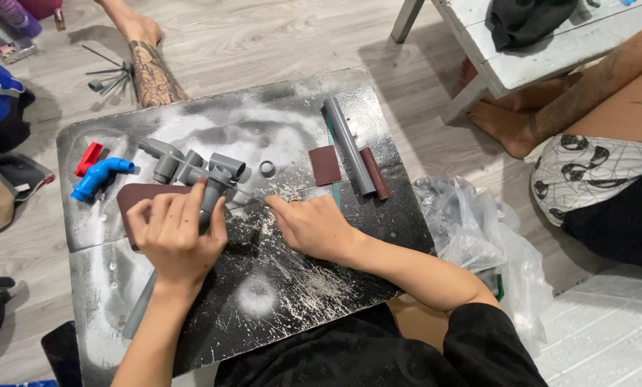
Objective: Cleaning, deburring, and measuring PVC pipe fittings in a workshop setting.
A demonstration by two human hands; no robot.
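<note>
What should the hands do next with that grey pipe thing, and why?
Probably keep the left hand steady on the grey pipe assembly and draw the right hand along the thin tool at its joint. The left grip already wraps the pipe, and the right fingertips pinch something thin pointing at it; what it is, I cannot tell.

Scuffed black board point(321, 287) — grey pipe point(350, 147), sandpaper point(325, 165)

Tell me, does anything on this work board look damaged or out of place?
The black board is badly scratched and smeared with white dust. A small grey ring lies loose, apart from the grey pipe fittings. Nothing looks spilled or broken.
</note>
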